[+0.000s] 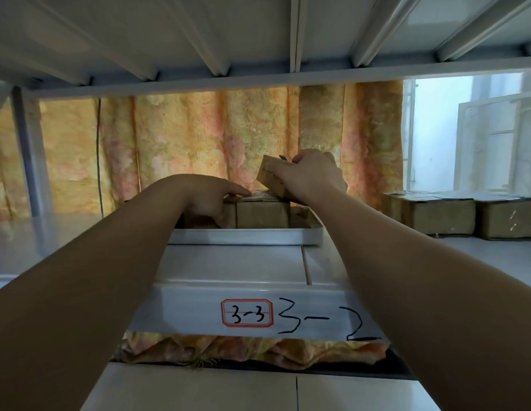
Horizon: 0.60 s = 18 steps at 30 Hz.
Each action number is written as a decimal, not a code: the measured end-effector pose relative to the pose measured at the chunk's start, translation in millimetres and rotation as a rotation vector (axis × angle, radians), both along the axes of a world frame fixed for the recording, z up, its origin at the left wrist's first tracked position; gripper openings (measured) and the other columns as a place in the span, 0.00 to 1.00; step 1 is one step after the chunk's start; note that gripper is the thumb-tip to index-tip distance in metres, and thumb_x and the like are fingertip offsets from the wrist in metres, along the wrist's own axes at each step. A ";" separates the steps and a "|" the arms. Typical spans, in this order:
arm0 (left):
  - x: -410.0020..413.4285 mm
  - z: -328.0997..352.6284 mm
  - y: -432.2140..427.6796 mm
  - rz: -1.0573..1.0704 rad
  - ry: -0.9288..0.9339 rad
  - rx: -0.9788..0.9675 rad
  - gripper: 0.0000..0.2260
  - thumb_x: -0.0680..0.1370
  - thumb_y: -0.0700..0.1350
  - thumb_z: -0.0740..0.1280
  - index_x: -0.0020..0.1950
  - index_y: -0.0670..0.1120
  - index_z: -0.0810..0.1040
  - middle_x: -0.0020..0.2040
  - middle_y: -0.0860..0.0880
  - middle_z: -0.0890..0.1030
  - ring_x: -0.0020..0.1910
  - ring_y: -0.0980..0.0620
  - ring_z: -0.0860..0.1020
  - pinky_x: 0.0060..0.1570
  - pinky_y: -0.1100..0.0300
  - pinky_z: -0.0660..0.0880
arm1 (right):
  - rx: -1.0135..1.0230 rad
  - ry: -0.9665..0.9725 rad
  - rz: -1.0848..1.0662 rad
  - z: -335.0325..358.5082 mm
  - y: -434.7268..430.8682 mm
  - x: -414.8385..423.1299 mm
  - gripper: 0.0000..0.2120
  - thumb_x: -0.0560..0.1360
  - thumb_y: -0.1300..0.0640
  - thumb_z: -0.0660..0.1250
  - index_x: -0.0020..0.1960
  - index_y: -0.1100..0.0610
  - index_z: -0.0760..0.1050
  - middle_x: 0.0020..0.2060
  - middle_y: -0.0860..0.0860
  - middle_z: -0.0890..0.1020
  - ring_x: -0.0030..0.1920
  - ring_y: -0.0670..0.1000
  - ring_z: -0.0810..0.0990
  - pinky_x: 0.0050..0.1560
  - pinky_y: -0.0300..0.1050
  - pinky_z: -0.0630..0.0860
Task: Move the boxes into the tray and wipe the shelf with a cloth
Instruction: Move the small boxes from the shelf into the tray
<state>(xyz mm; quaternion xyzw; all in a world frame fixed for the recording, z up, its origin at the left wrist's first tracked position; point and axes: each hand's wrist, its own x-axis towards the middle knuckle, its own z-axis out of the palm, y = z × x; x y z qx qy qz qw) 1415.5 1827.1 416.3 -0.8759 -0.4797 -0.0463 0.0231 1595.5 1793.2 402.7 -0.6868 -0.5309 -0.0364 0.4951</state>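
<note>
We start at the right hand [314, 173]. Its fingers [302, 158] are curled over the top edge of a small brown tilted box [268, 176] and clasp it firmly, one corner raised. The box hangs just above the packed boxes [262, 215] below the fingers; we cannot tell whether its lower edge touches them.

The left hand [211, 200] is just to the left of that grip and a little lower. Its forefinger [240, 191] lies straight along the top of the packed boxes and its thumb points down their front face. The fingers are relaxed and rest there rather than clamping; the other fingers are hidden behind the hand.

The packed boxes stand side by side in a shallow white tray [243, 236], directly beneath both hands. The tray sits on the pale metal shelf [234, 262], which runs back towards us under the forearms.

Well off to the right of the right hand, more loose boxes [442, 215] stand on the same shelf. Behind the fingers hangs an orange flowered curtain [199, 137], with a window [495, 137] at its right. On the shelf's front lip, nearest us, is a red-bordered label [247, 312] reading 3-3. Above everything we see the ribbed underside of the upper shelf [258, 34].
</note>
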 end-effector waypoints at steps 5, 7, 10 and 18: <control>-4.9 -6.1 4.6 -0.037 -0.054 0.046 0.34 0.73 0.44 0.72 0.74 0.57 0.60 0.74 0.51 0.64 0.69 0.49 0.66 0.57 0.63 0.62 | 0.002 -0.003 0.007 0.7 -1.1 -1.0 0.28 0.67 0.36 0.61 0.58 0.54 0.76 0.60 0.55 0.75 0.56 0.60 0.76 0.58 0.58 0.74; -6.1 -7.8 5.7 -0.054 -0.090 0.057 0.33 0.72 0.44 0.72 0.74 0.57 0.62 0.74 0.51 0.65 0.69 0.49 0.66 0.58 0.62 0.62 | 0.002 -0.007 0.009 0.8 -1.4 -1.3 0.28 0.67 0.36 0.61 0.56 0.54 0.77 0.59 0.55 0.76 0.55 0.60 0.76 0.57 0.58 0.74; -6.7 -9.8 7.5 -0.064 -0.104 0.067 0.33 0.73 0.44 0.72 0.74 0.56 0.62 0.74 0.51 0.65 0.69 0.49 0.67 0.60 0.61 0.63 | 0.016 -0.010 0.006 1.2 -2.9 -1.5 0.26 0.67 0.35 0.61 0.54 0.53 0.78 0.59 0.55 0.76 0.54 0.59 0.77 0.56 0.58 0.75; -13.2 -3.8 2.7 -0.218 -0.716 0.057 0.19 0.71 0.62 0.68 0.61 0.61 0.73 0.56 0.58 0.78 0.56 0.58 0.75 0.47 0.65 0.68 | 0.139 0.011 0.125 11.1 -14.5 -25.1 0.28 0.63 0.36 0.62 0.59 0.48 0.77 0.59 0.53 0.77 0.54 0.57 0.78 0.54 0.55 0.77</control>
